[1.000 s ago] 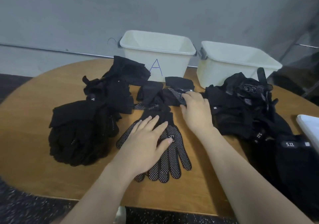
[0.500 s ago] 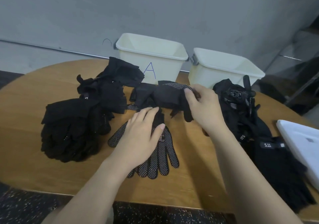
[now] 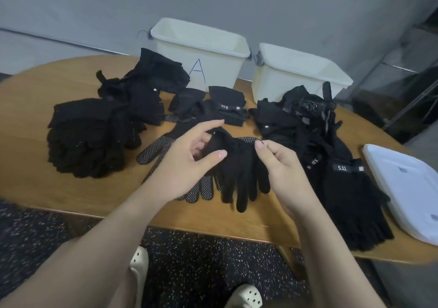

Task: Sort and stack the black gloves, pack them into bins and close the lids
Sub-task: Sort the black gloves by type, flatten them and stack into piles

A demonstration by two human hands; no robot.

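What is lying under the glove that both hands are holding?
Under the held glove lies a dotted glove on the table, its dotted fingers showing at left and below. Its middle part is covered by the left hand and the held glove.

I see a plain black knit glove (image 3: pixel 239 165) over a black glove with white grip dots (image 3: pixel 203 189) near the front edge of the tan wooden tabletop (image 3: pixel 28 108). Toward the left edge sits a solid black glove stack (image 3: pixel 87 139); toward the right edge, a black glove pile (image 3: pixel 308 118) shows white dots and grey tags reading 5.11. At the back edge stand 2 cream plastic bins (image 3: pixel 213 54), one marked with a blue A. A white plastic lid (image 3: pixel 407 189) lies at the right edge.
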